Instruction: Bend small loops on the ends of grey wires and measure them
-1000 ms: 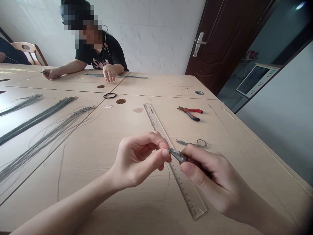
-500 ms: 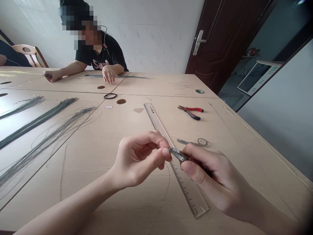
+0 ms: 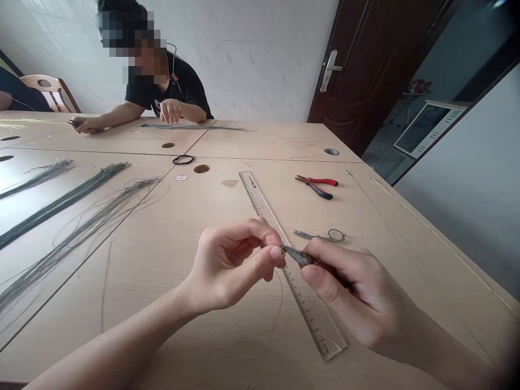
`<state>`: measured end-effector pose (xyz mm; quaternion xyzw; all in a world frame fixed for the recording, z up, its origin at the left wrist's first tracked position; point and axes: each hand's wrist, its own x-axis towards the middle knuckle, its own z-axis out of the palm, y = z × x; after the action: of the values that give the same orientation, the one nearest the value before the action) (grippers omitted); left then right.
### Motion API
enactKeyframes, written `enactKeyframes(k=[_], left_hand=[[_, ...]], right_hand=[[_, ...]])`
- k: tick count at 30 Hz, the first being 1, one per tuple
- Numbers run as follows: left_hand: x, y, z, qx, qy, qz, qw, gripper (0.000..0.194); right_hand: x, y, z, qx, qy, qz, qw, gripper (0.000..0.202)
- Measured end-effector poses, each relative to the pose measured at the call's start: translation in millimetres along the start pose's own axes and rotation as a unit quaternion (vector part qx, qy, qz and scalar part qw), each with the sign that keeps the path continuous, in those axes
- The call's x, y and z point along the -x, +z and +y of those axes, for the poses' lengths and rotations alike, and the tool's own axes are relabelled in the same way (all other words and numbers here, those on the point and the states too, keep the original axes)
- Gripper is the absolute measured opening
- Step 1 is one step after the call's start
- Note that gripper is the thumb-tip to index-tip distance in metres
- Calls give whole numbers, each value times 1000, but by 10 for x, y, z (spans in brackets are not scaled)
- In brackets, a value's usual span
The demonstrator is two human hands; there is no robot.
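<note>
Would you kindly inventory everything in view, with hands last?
Table: one, pale wood, across the view
Ruler: one, clear, centre
Pliers: one, red and black, right of ruler
Scissors: one, silver, nearer than pliers
Strand bundles: four, grey, left and far side
Yellow strands: uncounted, both sides
Loop: one, black, left of ruler
Label: one, white, by loop
Ring: one, grey, far right
Door: one, dark brown, back right
Cabinet: one, white, beyond door
Chair: one, wooden, far left
People: two, dark clothing, far side
Thin strand: one, dark, below left fingertips
Pointed tool: one, grey, in right hand
Left hand: one, bare, at tool's tip
Right hand: one, bare, around tool
</note>
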<state>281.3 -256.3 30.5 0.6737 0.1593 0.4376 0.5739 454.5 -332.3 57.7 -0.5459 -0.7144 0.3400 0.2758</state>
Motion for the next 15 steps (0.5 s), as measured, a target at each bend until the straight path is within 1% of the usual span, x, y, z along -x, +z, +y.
enactKeyframes(k=[6, 10, 15], left_hand=[[5, 2, 6, -3, -5, 1, 1000, 10], [9, 1, 14, 8, 3, 1, 1000, 10], [-1, -1, 4, 15, 7, -8, 1000, 8]], right_hand=[[3, 1, 11, -8, -25, 27, 999, 27], [13, -6, 12, -41, -27, 16, 999, 27], [0, -2, 12, -9, -49, 22, 999, 23]])
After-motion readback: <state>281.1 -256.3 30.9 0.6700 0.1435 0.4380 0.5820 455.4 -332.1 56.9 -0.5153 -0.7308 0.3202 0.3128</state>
